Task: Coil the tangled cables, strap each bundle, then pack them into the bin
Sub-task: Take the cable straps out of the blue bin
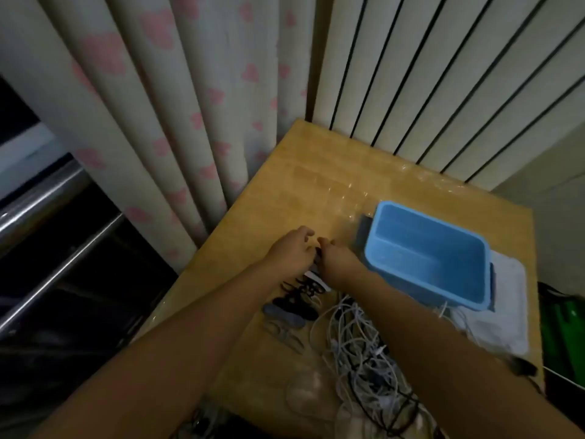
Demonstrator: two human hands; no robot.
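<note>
Both hands meet over the wooden table [285, 185] — left hand [289, 253] and right hand [337, 258] pinch a small dark strap [317, 255] between them, fingers curled. Tangled white and black cables [361, 353] lie near, beside loose dark straps [294, 305]. Empty blue plastic bin [424, 251] sits right — on a white cloth [503, 308].

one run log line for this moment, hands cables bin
left hand: on small dark item | right hand: same item | cables: tangled on table | bin: holds no cables
</note>
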